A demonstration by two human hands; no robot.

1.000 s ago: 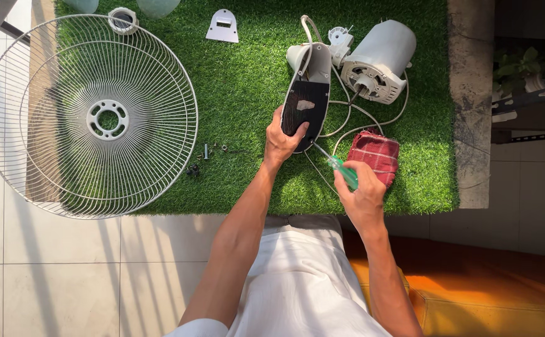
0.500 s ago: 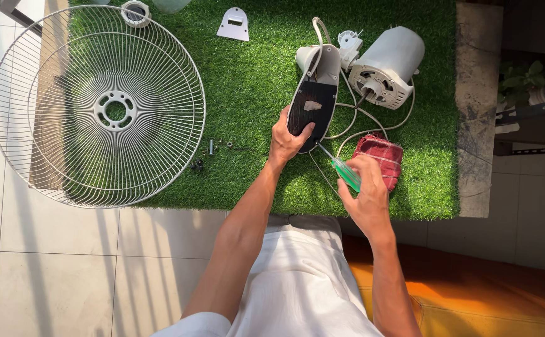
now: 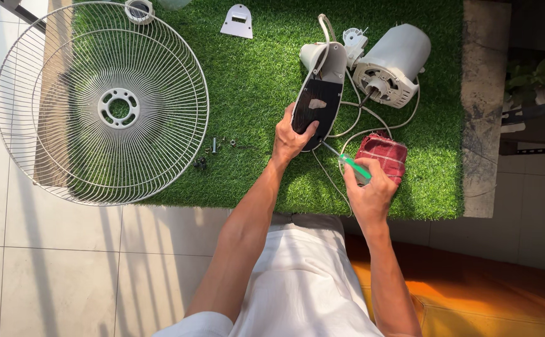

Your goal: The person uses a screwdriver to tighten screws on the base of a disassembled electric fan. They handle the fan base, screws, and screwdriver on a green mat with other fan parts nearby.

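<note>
My left hand grips the near end of a white fan housing with a dark open underside, lying on the green artificial grass mat. My right hand holds a green-handled screwdriver, its tip pointed at the housing's lower right edge. White cables run from the housing to the white fan motor at the upper right. A folded red checked cloth lies just beyond my right hand.
A large white wire fan guard lies at the left, half on the mat and half on the pale floor tiles. Small dark screws sit on the grass. A white bracket lies at the top. An orange cushion is at the lower right.
The view has shifted slightly. My right hand has brought the screwdriver closer, so its tip is now at the housing's edge. My left hand keeps its grip.
</note>
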